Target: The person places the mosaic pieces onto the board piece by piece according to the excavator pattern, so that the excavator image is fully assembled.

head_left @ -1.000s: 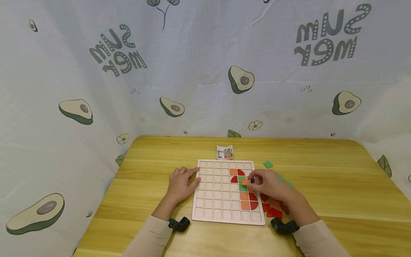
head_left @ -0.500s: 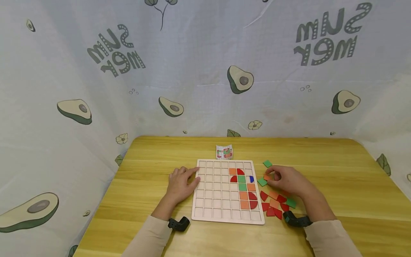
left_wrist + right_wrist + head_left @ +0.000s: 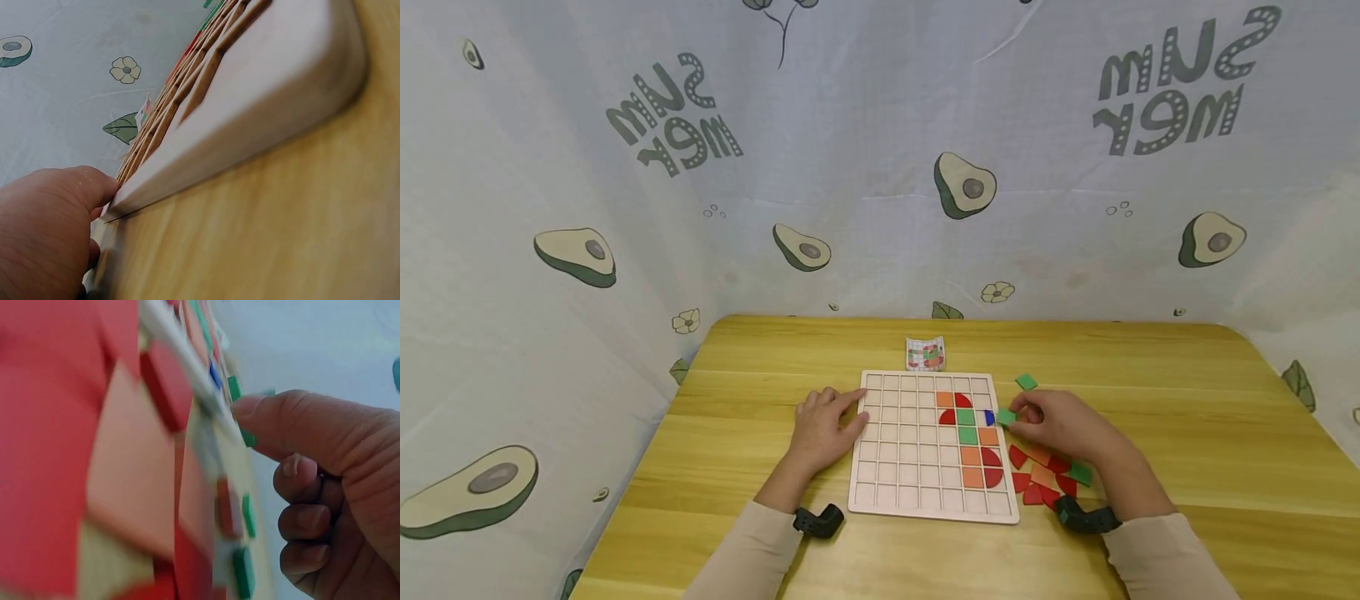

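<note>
In the head view a wooden grid board (image 3: 907,479) holds orange, green and red pieces and a small blue piece (image 3: 989,417) near its right side. My right hand (image 3: 1060,423) pinches a green square (image 3: 1006,418) just off the board's right edge; in the right wrist view the thumb presses on that green square (image 3: 247,436). My left hand (image 3: 822,433) rests at the board's left edge, fingers relaxed, thumb and index fingertip touching the rim. The left wrist view shows this hand (image 3: 53,228) against the board's side (image 3: 181,169).
A small printed card (image 3: 925,354) lies behind the board. Right of the board are loose red, orange and green pieces, among them an orange square (image 3: 1042,475) and a green one (image 3: 1080,473). Another green square (image 3: 1026,382) lies farther back. A patterned cloth hangs behind the table.
The orange square pinched a second ago now lies in the board's right part. My right hand moved right to the loose pieces, and now holds a green square near the board's edge. My left hand stayed put.
</note>
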`<state>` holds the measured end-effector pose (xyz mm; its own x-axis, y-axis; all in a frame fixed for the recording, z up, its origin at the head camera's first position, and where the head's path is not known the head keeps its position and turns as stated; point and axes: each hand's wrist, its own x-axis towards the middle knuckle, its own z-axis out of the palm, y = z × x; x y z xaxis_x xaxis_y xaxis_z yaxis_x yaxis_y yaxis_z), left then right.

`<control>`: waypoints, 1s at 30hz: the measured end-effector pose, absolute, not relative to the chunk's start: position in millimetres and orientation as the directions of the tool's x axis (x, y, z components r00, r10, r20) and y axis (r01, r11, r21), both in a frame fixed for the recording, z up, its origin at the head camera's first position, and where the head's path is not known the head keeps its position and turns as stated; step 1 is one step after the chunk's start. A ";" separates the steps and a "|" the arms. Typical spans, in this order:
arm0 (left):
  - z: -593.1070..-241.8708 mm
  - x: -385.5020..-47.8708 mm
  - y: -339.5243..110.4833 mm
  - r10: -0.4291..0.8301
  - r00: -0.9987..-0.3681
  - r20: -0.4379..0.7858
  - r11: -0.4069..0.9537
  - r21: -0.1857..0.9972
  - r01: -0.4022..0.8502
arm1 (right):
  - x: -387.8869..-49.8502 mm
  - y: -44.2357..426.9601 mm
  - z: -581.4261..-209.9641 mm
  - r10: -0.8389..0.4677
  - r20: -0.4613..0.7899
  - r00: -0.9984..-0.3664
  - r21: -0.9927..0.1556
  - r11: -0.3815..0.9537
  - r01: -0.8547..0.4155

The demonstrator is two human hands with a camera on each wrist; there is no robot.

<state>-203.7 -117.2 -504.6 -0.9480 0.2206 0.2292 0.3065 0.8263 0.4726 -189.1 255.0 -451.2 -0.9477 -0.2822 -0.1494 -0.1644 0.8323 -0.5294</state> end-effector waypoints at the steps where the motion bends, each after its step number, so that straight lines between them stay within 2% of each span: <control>1: -504.9 -204.1 -117.3 0.221 -0.948 0.231 0.826 0.472 0.307 | -188.4 249.9 -450.2 -0.293 -0.146 -0.945 -0.533 0.828 -0.175; 12: -506.3 -205.5 -119.2 0.231 -0.945 0.231 0.822 0.473 0.317 | -180.0 194.0 -465.9 -0.433 -0.065 -0.899 -0.507 0.790 -0.345; 30: -507.3 -206.2 -120.9 0.238 -0.943 0.233 0.820 0.472 0.324 | -179.2 185.9 -470.2 -0.410 -0.053 -0.910 -0.517 0.791 -0.327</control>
<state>-206.2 -120.9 -507.3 -0.9429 0.2376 0.2334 0.3235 0.8202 0.4719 -179.2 185.9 -470.2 -0.9105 -0.4102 -0.0528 -0.3265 0.7913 -0.5170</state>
